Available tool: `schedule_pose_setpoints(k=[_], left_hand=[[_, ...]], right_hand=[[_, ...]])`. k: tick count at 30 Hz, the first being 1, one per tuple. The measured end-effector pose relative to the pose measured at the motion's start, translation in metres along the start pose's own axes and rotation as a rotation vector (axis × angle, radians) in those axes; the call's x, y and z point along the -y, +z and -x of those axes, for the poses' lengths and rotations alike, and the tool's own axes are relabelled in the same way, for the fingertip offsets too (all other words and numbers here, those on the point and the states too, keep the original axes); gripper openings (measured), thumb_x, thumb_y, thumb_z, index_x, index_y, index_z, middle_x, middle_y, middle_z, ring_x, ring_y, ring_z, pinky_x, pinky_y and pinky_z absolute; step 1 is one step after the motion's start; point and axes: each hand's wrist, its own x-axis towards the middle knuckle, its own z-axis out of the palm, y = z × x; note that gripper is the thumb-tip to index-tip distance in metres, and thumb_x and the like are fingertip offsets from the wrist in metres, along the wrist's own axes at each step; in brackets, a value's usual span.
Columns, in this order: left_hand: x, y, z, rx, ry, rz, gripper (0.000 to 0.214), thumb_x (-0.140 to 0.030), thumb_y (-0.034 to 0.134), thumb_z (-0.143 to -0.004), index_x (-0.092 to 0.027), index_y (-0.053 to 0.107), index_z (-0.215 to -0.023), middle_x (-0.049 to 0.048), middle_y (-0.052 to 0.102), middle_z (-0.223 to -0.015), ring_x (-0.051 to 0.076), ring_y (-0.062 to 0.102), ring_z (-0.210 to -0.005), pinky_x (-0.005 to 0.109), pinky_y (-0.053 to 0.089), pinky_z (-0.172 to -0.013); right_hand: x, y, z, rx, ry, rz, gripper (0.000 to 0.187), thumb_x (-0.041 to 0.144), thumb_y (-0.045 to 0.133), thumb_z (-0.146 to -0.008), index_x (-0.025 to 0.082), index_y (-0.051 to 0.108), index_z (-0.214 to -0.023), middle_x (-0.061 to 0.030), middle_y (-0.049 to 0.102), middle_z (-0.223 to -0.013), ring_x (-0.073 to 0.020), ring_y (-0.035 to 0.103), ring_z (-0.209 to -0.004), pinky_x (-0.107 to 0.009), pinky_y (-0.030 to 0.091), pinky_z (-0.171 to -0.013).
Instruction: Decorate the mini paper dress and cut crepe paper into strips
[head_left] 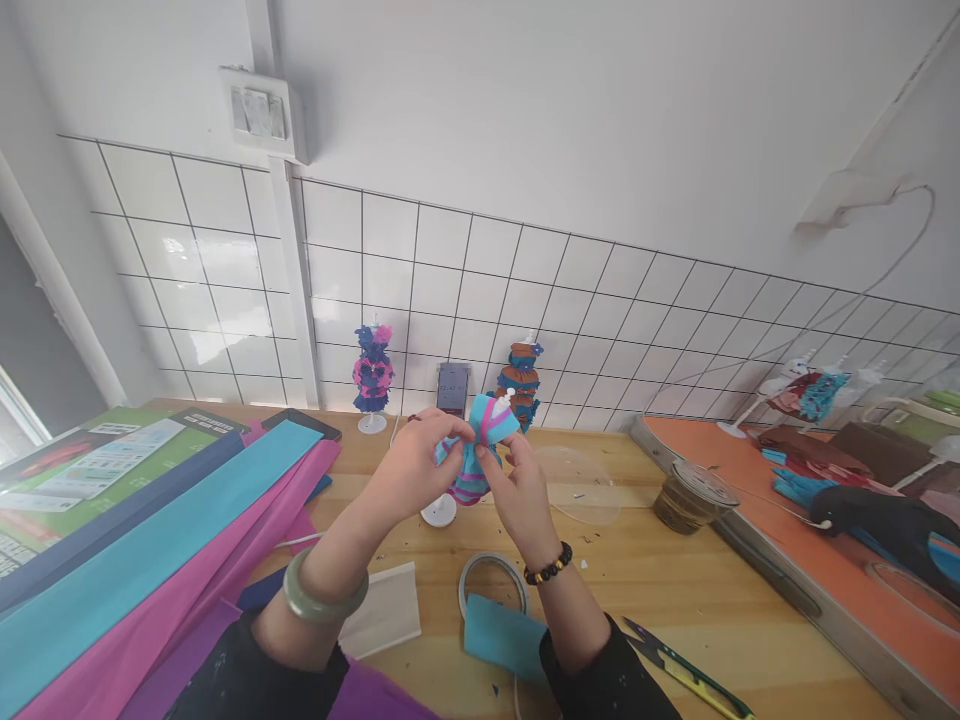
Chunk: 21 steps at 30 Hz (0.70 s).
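Both my hands work on a small paper craft (480, 440) of light blue, pink and purple layers stacked on a white stand (439, 513) over the wooden table (675, 590). My left hand (416, 465) pinches the blue paper at the craft's left side, fingers closed. My right hand (517, 485) grips the craft from the right, thumb pressed against the blue layer. A white tip pokes out at the craft's top.
Long sheets of blue (142, 570), pink and purple paper lie at the left. A tape roll (491, 580), a blue paper piece (502, 635) and snips (686, 670) sit near me. Two finished crafts (373, 370) (521, 380), a phone (452, 388), a lidded cup (688, 495) and an orange tray (825, 560) stand beyond.
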Motion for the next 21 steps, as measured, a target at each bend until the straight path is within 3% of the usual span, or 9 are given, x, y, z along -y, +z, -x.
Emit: schedule_pose_setpoints(k=[6,10,21], left_hand=[[0.003,0.014,-0.001,-0.035,0.085,-0.056,0.022,-0.011,0.047,-0.078,-0.022,0.06,-0.092,0.0019,0.065,-0.088,0.018,0.055,-0.09,0.034,0.044,-0.082],[0.005,0.015,-0.001,-0.037,0.059,-0.059,0.023,-0.012,0.048,-0.078,-0.021,0.058,-0.096,0.0041,0.063,-0.092,0.018,0.054,-0.095,0.035,0.044,-0.084],[0.016,0.012,-0.003,-0.063,-0.09,-0.071,0.033,-0.012,0.044,-0.073,-0.023,0.058,-0.101,0.0028,0.063,-0.101,0.019,0.056,-0.097,0.035,0.043,-0.088]], right_hand=[[0.0,0.003,0.003,-0.078,-0.037,0.112,0.017,0.03,0.046,-0.085,0.02,0.057,-0.093,-0.0047,0.056,-0.088,-0.0196,0.05,-0.085,-0.034,0.042,-0.075],[0.003,0.005,0.004,-0.113,-0.058,0.161,0.014,0.028,0.046,-0.085,0.019,0.055,-0.091,-0.0055,0.056,-0.087,-0.0201,0.051,-0.084,-0.035,0.043,-0.074],[0.003,0.014,0.01,-0.069,-0.161,0.216,0.03,0.027,0.049,-0.084,0.018,0.051,-0.112,-0.0115,0.054,-0.114,-0.0231,0.047,-0.109,-0.043,0.041,-0.091]])
